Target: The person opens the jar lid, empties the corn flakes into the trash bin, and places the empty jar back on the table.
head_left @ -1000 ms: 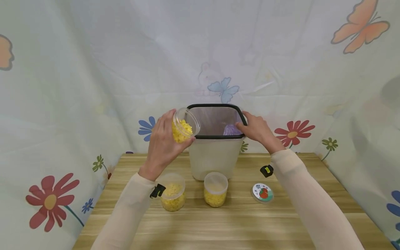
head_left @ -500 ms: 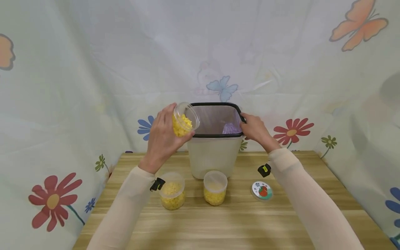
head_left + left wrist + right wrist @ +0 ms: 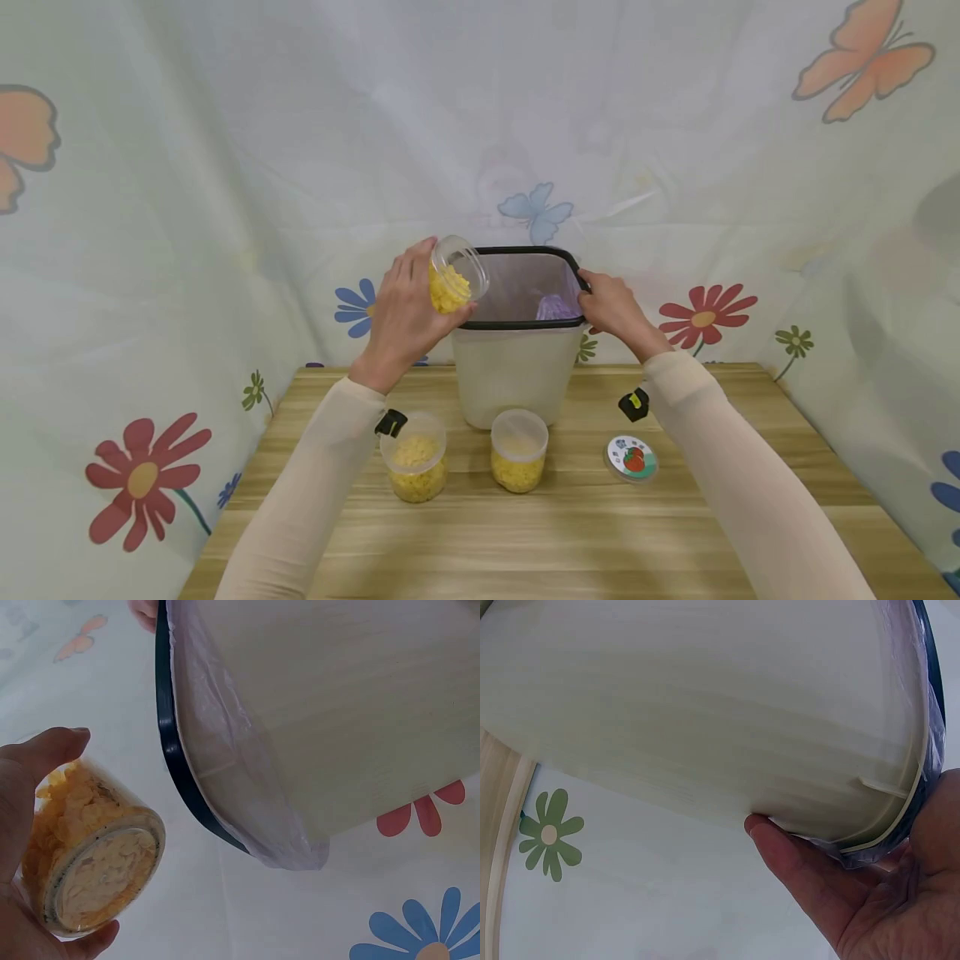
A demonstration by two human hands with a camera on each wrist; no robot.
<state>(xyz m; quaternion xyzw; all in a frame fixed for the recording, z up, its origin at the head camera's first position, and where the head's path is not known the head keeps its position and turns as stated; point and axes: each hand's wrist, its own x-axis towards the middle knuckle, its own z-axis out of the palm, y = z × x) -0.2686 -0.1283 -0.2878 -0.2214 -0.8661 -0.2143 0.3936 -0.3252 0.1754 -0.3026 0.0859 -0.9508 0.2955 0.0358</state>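
Note:
My left hand (image 3: 408, 312) grips a clear plastic jar (image 3: 97, 855) holding yellow flake-like pieces. The jar is tilted, its open mouth facing right at the left rim of a cream trash can (image 3: 513, 375). Inside the jar the yellow pieces (image 3: 448, 289) lie against the lower side. My right hand (image 3: 611, 308) grips the can's black rim at the right, thumb on the inner side and fingers underneath, as the right wrist view shows. A thin translucent liner (image 3: 225, 735) is folded over the rim, with a purple bunched part (image 3: 555, 307) inside the can.
Two lidless clear tubs, a left tub (image 3: 417, 483) and a middle tub (image 3: 519, 475), stand before the can, each partly filled with yellow pieces. To their right lies a round lid (image 3: 632, 459) with a tomato-like picture. A printed curtain (image 3: 300, 167) surrounds the wooden table (image 3: 525, 542).
My left hand has shifted slightly up and right with the jar, which now tips a little further toward the can's opening. My right hand has closed in round the rim.

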